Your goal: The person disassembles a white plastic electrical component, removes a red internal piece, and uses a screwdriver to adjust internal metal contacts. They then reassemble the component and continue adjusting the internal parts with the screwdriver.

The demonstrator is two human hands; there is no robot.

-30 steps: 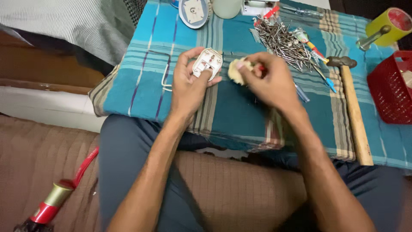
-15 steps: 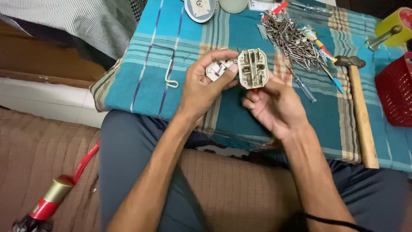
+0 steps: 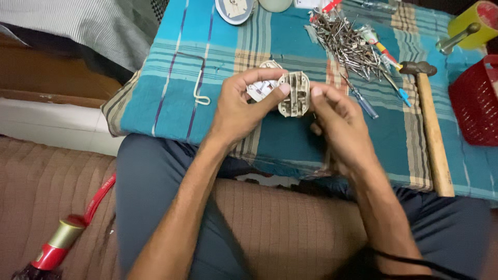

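Head view: fingers (image 3: 284, 89) of the left hand (image 3: 239, 106) pinch the open plug shell (image 3: 293, 93), its inner side up, with a white part (image 3: 261, 89) tucked behind; the right hand (image 3: 337, 124), half a second ago cradling the shell, now only fingertip-steadies its right edge, above the checked cloth (image 3: 171, 98) near its front edge, the hammer (image 3: 430, 127) well apart.
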